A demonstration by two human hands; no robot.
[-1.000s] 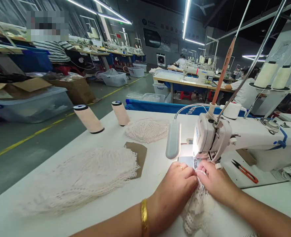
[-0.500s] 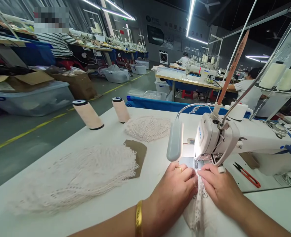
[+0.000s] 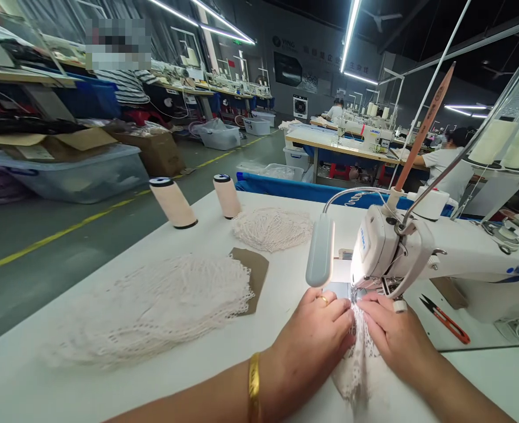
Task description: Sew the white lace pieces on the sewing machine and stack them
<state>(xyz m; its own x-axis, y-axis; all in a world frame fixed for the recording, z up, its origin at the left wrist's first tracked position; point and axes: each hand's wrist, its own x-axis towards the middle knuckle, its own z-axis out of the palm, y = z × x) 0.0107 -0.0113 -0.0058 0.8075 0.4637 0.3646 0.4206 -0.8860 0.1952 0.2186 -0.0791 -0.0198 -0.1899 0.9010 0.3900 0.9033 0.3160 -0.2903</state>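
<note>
A white sewing machine point(image 3: 376, 247) stands at the right, its lamp point(image 3: 320, 249) hanging left of the needle area. Just in front of the presser foot, my left hand point(image 3: 314, 338) is closed on the left edge of a strip of white lace fabric point(image 3: 357, 373). My right hand point(image 3: 395, 329) pinches the same lace from the right, fingertips beside the foot. The lace trails down toward me between both hands; its end under the needle is hidden by my fingers. Left of my hands lies a large stack of lace pieces point(image 3: 153, 302), with a brown card point(image 3: 254, 279) partly beneath it.
Behind the stack are a smaller lace pile point(image 3: 272, 229) and two thread cones, one left point(image 3: 173, 202) and one right point(image 3: 227, 197). Red-handled thread snips point(image 3: 445, 320) lie right of my right hand. A blue cloth point(image 3: 281, 187) borders the table's far edge. Other people sit at machines beyond.
The whole view has shifted, so the scene sits slightly further right. Both hands stay at the presser foot on the lace, which looks a little more bunched between them.
</note>
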